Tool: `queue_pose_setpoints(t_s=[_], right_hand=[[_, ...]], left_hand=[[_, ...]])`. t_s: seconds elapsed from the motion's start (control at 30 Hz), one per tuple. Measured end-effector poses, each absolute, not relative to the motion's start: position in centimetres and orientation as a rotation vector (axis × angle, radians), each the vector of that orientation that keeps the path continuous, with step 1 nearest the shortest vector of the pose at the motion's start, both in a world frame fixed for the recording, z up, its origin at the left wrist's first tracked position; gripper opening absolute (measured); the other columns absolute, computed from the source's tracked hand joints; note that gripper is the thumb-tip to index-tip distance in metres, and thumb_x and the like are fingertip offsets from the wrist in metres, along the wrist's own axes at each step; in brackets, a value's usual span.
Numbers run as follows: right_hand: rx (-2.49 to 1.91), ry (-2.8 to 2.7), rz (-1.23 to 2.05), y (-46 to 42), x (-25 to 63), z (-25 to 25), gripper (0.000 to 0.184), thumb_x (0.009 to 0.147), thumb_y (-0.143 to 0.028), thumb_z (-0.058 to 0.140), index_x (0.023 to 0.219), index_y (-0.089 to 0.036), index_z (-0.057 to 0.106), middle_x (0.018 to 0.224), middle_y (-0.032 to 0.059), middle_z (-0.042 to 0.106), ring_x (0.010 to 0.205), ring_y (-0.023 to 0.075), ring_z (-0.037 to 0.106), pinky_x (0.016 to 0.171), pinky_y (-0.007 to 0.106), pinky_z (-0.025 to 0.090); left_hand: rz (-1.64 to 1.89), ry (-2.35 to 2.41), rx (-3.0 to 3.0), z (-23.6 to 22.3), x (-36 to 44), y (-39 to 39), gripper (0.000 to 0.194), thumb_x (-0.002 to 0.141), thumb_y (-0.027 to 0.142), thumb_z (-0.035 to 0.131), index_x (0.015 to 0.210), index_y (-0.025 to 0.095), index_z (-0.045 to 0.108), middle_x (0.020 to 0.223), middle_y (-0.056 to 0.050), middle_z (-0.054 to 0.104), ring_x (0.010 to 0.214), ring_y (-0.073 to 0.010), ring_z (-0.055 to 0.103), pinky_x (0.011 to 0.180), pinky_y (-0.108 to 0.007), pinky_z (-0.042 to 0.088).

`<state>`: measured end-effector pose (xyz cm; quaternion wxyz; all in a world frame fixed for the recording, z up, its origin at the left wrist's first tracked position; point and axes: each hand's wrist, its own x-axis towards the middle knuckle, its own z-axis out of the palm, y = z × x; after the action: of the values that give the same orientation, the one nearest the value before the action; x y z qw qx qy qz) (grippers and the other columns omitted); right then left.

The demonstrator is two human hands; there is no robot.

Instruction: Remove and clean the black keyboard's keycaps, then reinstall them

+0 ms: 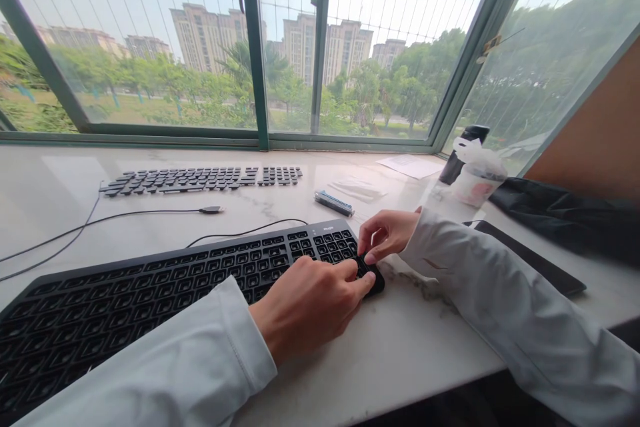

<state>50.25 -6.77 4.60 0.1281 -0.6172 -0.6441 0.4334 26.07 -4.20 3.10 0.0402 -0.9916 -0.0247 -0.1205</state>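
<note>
Keyboard (185, 280) under left hand (313, 303); right hand (389, 235) touching

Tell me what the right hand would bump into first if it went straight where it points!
Probably the left hand: its fingers lie just ahead, over the right end of the black keyboard base. Depth is unclear; they might be touching.

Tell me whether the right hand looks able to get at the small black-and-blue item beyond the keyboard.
Probably yes: the right hand is at the right end of the keyboard, and the small black-and-blue item lies close beyond, with nothing standing between them.
</note>
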Motion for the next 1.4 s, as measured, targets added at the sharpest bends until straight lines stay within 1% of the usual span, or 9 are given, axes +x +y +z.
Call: queue_pose_setpoints(t_s=[0.13,0.33,0.47,0.83,1.03,1.1,1.17,1.3,1.4], right_hand=[[-1.820,-1.825,1.316,-6.2,51.1,4.0,0.050,0.053,-0.050,0.082,0.088,-0.016,0.072,0.073,0.0012,0.070,0.068,0.0124,0.063,0.064,0.023,0.048],[-1.794,-1.872,1.258,-5.9,51.4,3.4,0.048,0.055,-0.051,0.081,0.086,-0.015,0.073,0.072,0.0017,0.069,0.066,0.0116,0.060,0.065,0.024,0.047],[-1.758,-1.899,1.225,-5.9,51.4,3.3,0.047,0.056,-0.052,0.080,0.084,-0.016,0.073,0.071,0.0014,0.068,0.065,0.0112,0.058,0.066,0.025,0.047],[-1.857,-1.899,1.081,-5.8,51.2,3.0,0.052,0.054,-0.059,0.078,0.084,-0.016,0.074,0.065,-0.0004,0.065,0.058,0.0087,0.052,0.057,0.022,0.041],[-1.880,-1.887,1.185,-5.8,51.0,3.4,0.051,0.056,-0.057,0.078,0.085,-0.015,0.073,0.058,-0.0025,0.059,0.054,0.0072,0.047,0.052,0.021,0.037],[-1.882,-1.866,1.209,-6.0,50.7,3.7,0.050,0.056,-0.056,0.078,0.083,-0.015,0.073,0.057,-0.0028,0.059,0.054,0.0073,0.048,0.051,0.021,0.037],[-1.863,-1.835,1.222,-6.1,50.3,3.9,0.049,0.056,-0.056,0.079,0.081,-0.015,0.071,0.060,-0.0017,0.062,0.056,0.0083,0.053,0.054,0.021,0.041],[-1.855,-1.800,1.280,-6.3,50.0,4.0,0.051,0.053,-0.057,0.079,0.080,-0.015,0.070,0.077,0.0037,0.071,0.067,0.0130,0.064,0.063,0.025,0.050],[-1.853,-1.834,1.256,-6.2,50.1,3.9,0.052,0.054,-0.058,0.078,0.081,-0.015,0.070,0.084,0.0062,0.073,0.073,0.0146,0.066,0.067,0.026,0.052]], left_hand=[[-0.335,-0.040,-3.038,3.1,25.9,-4.0,0.021,0.092,0.024,0.040,0.098,0.022,0.060,0.069,0.001,0.060,0.052,-0.0160,0.058,0.044,-0.025,0.037],[-0.380,0.000,-3.016,2.9,25.8,-3.9,0.021,0.090,0.022,0.043,0.102,0.023,0.061,0.068,0.001,0.062,0.053,-0.0183,0.060,0.044,-0.026,0.038],[-0.406,0.011,-3.007,2.8,25.8,-3.9,0.021,0.090,0.022,0.044,0.100,0.021,0.062,0.068,0.000,0.063,0.052,-0.0173,0.060,0.045,-0.025,0.037],[-0.423,0.015,-3.018,2.9,25.8,-3.9,0.017,0.090,0.021,0.043,0.089,0.019,0.060,0.066,-0.002,0.062,0.052,-0.0165,0.059,0.045,-0.025,0.037],[-0.426,0.008,-3.026,2.9,25.8,-3.9,0.018,0.090,0.021,0.042,0.088,0.018,0.059,0.066,-0.002,0.062,0.052,-0.0170,0.060,0.046,-0.025,0.038],[-0.423,0.005,-3.029,3.0,25.8,-3.9,0.018,0.090,0.022,0.042,0.088,0.018,0.059,0.066,-0.002,0.063,0.052,-0.0167,0.060,0.046,-0.025,0.039],[-0.418,-0.002,-3.031,3.0,25.8,-4.0,0.017,0.090,0.022,0.042,0.088,0.018,0.059,0.066,-0.002,0.063,0.053,-0.0168,0.060,0.046,-0.025,0.039],[-0.396,-0.022,-3.048,2.9,26.0,-4.0,0.018,0.091,0.021,0.041,0.087,0.018,0.058,0.067,-0.002,0.063,0.053,-0.0170,0.061,0.046,-0.026,0.040],[-0.419,-0.080,-3.088,2.7,26.2,-4.1,0.019,0.091,0.021,0.041,0.097,0.019,0.058,0.073,-0.001,0.064,0.055,-0.0169,0.061,0.046,-0.026,0.042]])
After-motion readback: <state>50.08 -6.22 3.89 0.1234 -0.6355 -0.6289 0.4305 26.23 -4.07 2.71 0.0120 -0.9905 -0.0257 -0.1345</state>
